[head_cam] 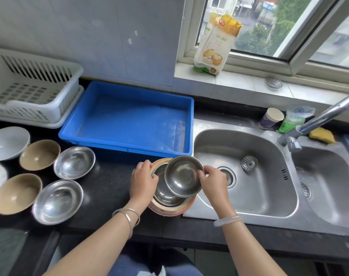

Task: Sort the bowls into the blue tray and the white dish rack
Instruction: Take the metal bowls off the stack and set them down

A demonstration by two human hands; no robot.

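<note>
step: freeing tilted steel bowl (183, 176) from stack (169, 210) | right hand (214, 181) pinches its rim | left hand (143, 181) grips stack's rim | tip: brace stack, lift clear, probably into blue tray (125, 150)

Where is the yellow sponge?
The sponge lies far right in the head view, on the sink rim, beside the tap, right of the green bag.

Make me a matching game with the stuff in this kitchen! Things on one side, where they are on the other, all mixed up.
Things:
1. yellow sponge
2. bag with buns on it
3. white dish rack
4. top steel bowl

Places:
A. left of the blue tray
B. pinched by the right hand
C. on the window ledge
D. by the tap

Pairs: 1-D, 2-C, 3-A, 4-B
</note>
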